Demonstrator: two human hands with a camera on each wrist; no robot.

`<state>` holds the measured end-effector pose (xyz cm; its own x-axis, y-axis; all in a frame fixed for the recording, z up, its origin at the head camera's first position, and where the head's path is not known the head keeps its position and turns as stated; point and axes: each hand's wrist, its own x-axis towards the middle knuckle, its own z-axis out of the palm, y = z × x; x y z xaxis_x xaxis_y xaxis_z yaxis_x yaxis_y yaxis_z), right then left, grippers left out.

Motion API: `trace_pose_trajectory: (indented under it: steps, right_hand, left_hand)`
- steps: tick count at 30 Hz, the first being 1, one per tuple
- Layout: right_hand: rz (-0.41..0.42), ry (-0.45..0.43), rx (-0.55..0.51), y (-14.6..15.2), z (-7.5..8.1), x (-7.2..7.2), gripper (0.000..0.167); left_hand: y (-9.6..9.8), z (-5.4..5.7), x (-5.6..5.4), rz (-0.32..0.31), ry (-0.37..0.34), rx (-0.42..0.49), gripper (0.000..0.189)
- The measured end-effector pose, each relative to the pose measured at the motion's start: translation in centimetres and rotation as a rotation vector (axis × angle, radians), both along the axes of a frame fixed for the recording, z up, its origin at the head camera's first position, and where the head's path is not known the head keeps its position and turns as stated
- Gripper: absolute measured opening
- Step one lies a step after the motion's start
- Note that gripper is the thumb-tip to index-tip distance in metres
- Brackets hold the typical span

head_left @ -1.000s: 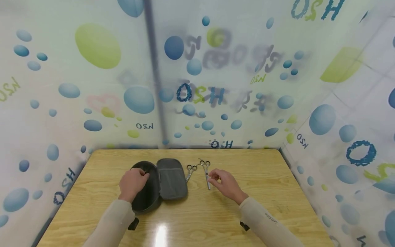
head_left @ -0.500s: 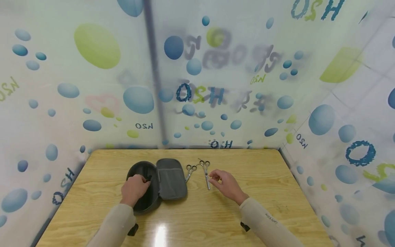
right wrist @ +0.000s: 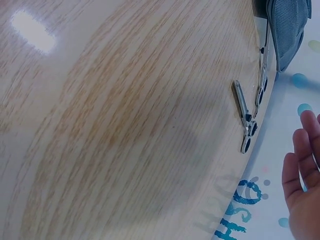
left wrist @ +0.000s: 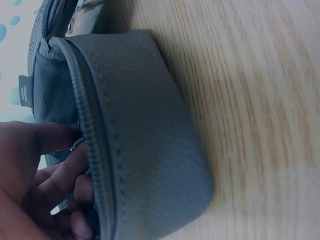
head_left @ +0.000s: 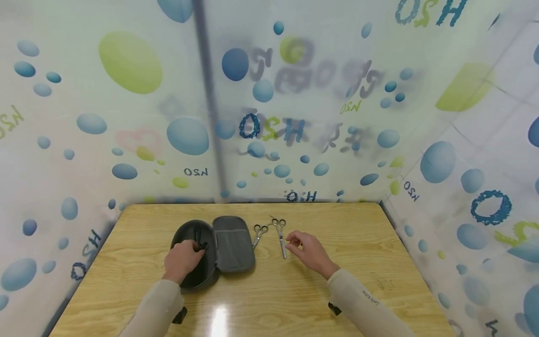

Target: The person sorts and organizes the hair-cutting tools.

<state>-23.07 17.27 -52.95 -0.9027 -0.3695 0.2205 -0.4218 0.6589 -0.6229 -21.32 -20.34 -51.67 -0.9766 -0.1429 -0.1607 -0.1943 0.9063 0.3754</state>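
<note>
Printed letters on the wall [head_left: 328, 28] read as "H2O" in mirror writing in the head view; the print on the right sleeve [head_left: 370, 299] and the tag [left wrist: 25, 91] on the case are too small to read. The one grey case [left wrist: 145, 140] lies unzipped in the left half of the table [head_left: 269, 299], set back from the far edge, its lid [head_left: 230, 245] folded toward the right edge. Inside it, the left hand [head_left: 182, 260] pinches a dark item [head_left: 203, 245] between thumb and forefinger. Two pairs of scissors lie beyond the lid: the first pair [head_left: 258, 236] partly behind it, the second pair [head_left: 281, 238] just beside the right hand [head_left: 310, 252], whose fingers are loosely bent around nothing. A broad stretch of wood separates that hand from the right edge; less separates the case from the left.
</note>
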Motion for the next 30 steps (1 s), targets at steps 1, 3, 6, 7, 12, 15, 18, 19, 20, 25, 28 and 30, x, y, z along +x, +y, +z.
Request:
trace_pose_trajectory:
  steps: [1,3,6,7,12,15,18,19,20,25,28,30]
  right_hand:
    - [0.0,0.001,-0.001,-0.03,0.0,-0.01,0.015]
    - [-0.001,0.001,-0.001,-0.08,0.01,-0.04,0.014]
    - [-0.004,0.0,-0.003,-0.15,0.01,-0.06,0.014]
    - [-0.004,-0.001,-0.003,-0.17,0.0,-0.07,0.015]
    - [0.011,-0.001,-0.006,-0.21,-0.05,-0.02,0.017]
    - [0.021,0.009,-0.007,-0.24,-0.04,-0.01,0.018]
    - [0.018,0.009,-0.001,-0.2,-0.12,-0.01,0.017]
    - [0.019,0.016,0.002,-0.18,-0.15,-0.03,0.016]
    - [0.016,0.014,0.001,-0.17,-0.18,-0.04,0.016]
    - [-0.001,-0.003,-0.001,-0.07,-0.38,-0.14,0.014]
    - [0.004,0.003,-0.007,-0.02,-0.44,-0.16,0.015]
    - [0.007,0.011,-0.006,0.04,-0.48,-0.16,0.015]
  left_hand:
    - [-0.12,-0.06,-0.02,0.002,-0.003,-0.001,0.036]
    - [-0.28,-0.15,-0.09,0.004,-0.01,-0.003,0.037]
    - [-0.36,-0.11,-0.17,-0.005,-0.018,-0.004,0.041]
    - [-0.38,-0.16,-0.22,-0.007,-0.017,-0.006,0.043]
    - [-0.36,-0.35,-0.36,-0.025,-0.007,-0.004,0.048]
    - [-0.42,-0.53,-0.41,-0.027,-0.013,0.0,0.048]
    - [-0.43,-0.64,-0.41,-0.03,-0.02,0.005,0.047]
    - [-0.44,-0.66,-0.4,-0.03,-0.02,0.006,0.047]
    - [-0.43,-0.65,-0.4,-0.03,-0.02,0.008,0.046]
    - [-0.29,-0.49,-0.33,-0.032,-0.003,0.015,0.044]
    - [-0.17,-0.45,-0.31,-0.034,0.008,0.013,0.043]
    - [-0.07,-0.42,-0.27,-0.036,0.02,0.013,0.043]
